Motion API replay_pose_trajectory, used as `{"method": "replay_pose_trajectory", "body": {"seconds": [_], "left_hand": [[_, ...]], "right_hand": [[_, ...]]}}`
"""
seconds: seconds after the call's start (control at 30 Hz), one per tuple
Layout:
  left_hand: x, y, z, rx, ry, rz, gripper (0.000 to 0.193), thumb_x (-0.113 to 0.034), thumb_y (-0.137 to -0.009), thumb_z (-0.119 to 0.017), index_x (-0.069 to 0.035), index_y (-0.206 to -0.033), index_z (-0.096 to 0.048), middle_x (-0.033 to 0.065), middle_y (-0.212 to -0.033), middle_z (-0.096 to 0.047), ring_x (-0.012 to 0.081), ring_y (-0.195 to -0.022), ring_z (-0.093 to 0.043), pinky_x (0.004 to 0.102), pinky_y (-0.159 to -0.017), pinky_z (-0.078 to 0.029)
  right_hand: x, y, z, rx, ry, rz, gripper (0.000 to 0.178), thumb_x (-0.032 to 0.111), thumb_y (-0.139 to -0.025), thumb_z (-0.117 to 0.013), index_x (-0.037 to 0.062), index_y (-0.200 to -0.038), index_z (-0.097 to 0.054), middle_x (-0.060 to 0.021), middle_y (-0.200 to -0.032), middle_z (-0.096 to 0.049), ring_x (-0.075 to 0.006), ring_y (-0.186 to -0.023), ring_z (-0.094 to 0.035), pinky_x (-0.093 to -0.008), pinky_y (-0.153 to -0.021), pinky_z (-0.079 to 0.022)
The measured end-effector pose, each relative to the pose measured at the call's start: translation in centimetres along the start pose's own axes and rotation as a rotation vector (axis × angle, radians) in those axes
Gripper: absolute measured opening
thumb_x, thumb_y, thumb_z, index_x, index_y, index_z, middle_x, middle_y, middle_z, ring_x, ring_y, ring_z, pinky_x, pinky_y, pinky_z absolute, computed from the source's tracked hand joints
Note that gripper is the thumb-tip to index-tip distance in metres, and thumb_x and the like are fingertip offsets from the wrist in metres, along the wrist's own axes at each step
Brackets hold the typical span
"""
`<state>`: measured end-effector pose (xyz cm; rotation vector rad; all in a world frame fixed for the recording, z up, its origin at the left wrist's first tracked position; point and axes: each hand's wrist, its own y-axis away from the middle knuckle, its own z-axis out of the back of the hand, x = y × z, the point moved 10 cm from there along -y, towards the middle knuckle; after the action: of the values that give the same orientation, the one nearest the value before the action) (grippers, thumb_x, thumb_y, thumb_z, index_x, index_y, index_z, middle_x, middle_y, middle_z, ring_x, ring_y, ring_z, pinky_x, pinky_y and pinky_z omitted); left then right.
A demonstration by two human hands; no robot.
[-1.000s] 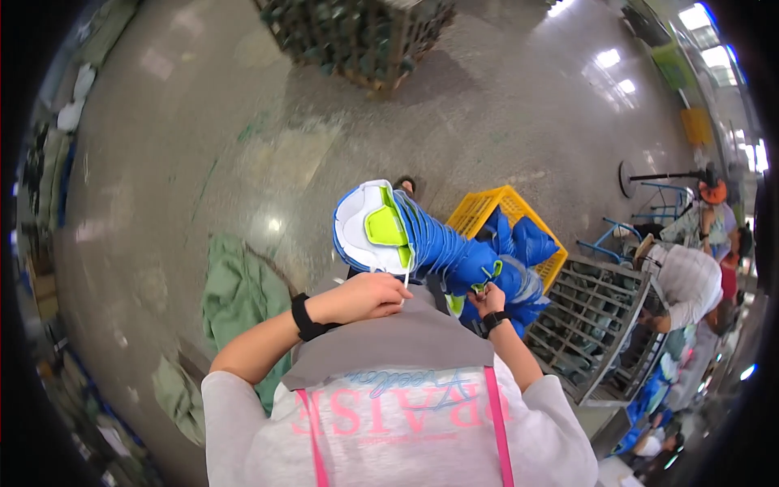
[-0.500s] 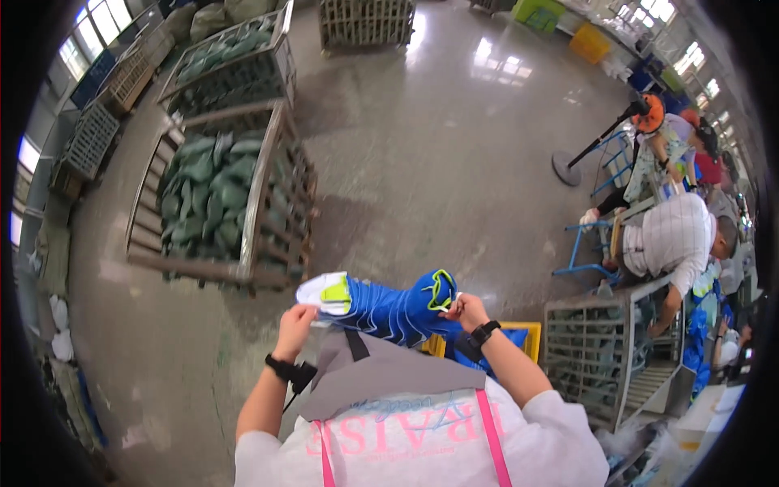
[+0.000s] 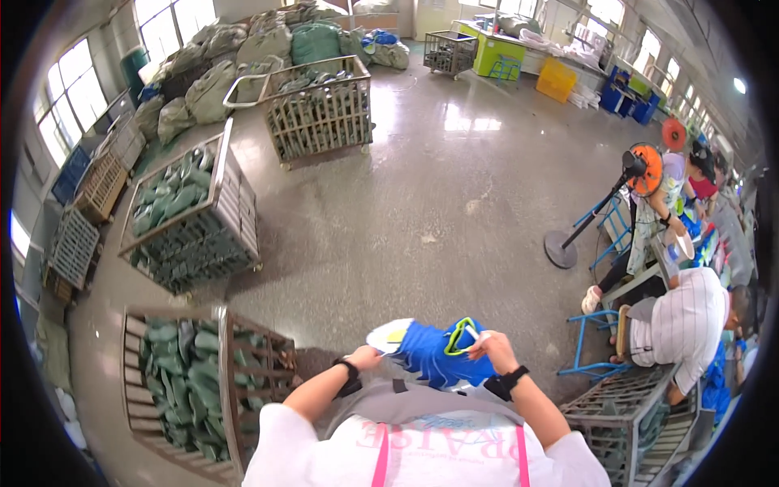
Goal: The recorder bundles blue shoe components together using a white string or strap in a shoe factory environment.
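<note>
A blue boot [image 3: 438,345] with thin pale lines lies sideways in front of my body. Its white and yellow-green sole [image 3: 391,335] points left, and its top opening with bright green trim is on the right. My left hand [image 3: 363,358] is closed on the boot's sole end. At the opening, my right hand [image 3: 495,351] is closed with its fingers on the rim. A narrow white piece [image 3: 480,339] shows at those fingertips; I cannot make out what it is. My right hand hides part of the boot's top.
Slatted carts of green foot-shaped pieces stand at left, the nearest cart [image 3: 223,381] beside my left arm. Another cart [image 3: 625,422] is at my right elbow. A co-worker [image 3: 682,316] sits at right, and an orange fan [image 3: 645,170] stands beyond. Sacks [image 3: 260,49] pile up far left.
The view has tilted up and turned, showing more of the far room. The boot now sits lower and further right in the picture, its opening turned more toward me. Both hands stay on it.
</note>
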<state>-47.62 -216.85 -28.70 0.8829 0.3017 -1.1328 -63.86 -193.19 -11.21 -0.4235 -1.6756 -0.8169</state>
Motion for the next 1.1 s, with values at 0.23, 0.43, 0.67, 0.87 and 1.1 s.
{"method": "replay_pose_trajectory", "body": {"seconds": [0.23,0.43,0.67,0.87,1.1], "left_hand": [[-10.3,-26.9,7.9,0.246,-0.299,-0.185,0.027,-0.025,-0.079,-0.052,-0.005,-0.085,-0.067,0.0180,-0.080,-0.063,0.0330,-0.079,-0.060,0.0413,-0.073,-0.045],[-23.6,-41.0,8.3,0.365,-0.354,-0.476,0.030,-0.027,-0.079,-0.049,-0.002,-0.085,-0.065,0.0204,-0.081,-0.062,0.0362,-0.076,-0.058,0.0423,-0.071,-0.045],[-24.6,-59.0,18.3,0.219,-0.017,-0.083,0.032,-0.031,-0.079,-0.052,-0.004,-0.090,-0.066,0.0162,-0.088,-0.064,0.0274,-0.081,-0.061,0.0354,-0.074,-0.046],[-25.2,-76.9,20.9,0.140,0.318,0.072,0.034,-0.035,-0.075,-0.057,-0.006,-0.090,-0.068,0.0103,-0.092,-0.066,0.0212,-0.088,-0.060,0.0320,-0.082,-0.044],[-43.3,-101.3,26.9,0.228,0.010,-0.161,0.031,-0.032,-0.081,-0.054,-0.004,-0.089,-0.064,0.0128,-0.082,-0.064,0.0262,-0.074,-0.060,0.0384,-0.067,-0.047]], "right_hand": [[13.5,-8.2,14.3,-0.060,-0.872,0.594,0.033,0.025,-0.090,-0.040,0.0090,-0.061,-0.038,-0.0084,-0.058,-0.046,-0.0164,-0.050,-0.042,-0.0267,-0.047,-0.035],[20.7,-21.6,25.0,-0.151,-0.650,0.638,0.033,0.026,-0.091,-0.040,0.0086,-0.062,-0.039,-0.0072,-0.059,-0.046,-0.0162,-0.052,-0.043,-0.0268,-0.048,-0.036],[33.9,-38.6,33.8,0.052,-0.430,0.698,0.039,0.033,-0.089,-0.045,0.0070,-0.060,-0.040,-0.0103,-0.060,-0.050,-0.0178,-0.052,-0.044,-0.0292,-0.050,-0.035],[36.7,-53.9,50.0,-0.141,-0.643,0.677,0.034,0.028,-0.089,-0.043,0.0093,-0.061,-0.037,-0.0092,-0.063,-0.050,-0.0158,-0.055,-0.045,-0.0267,-0.050,-0.036],[38.2,-62.4,70.9,-0.724,-0.426,0.544,0.014,0.008,-0.081,-0.043,0.0042,-0.071,-0.051,-0.0087,-0.068,-0.053,-0.0143,-0.058,-0.048,-0.0259,-0.054,-0.041]]}}
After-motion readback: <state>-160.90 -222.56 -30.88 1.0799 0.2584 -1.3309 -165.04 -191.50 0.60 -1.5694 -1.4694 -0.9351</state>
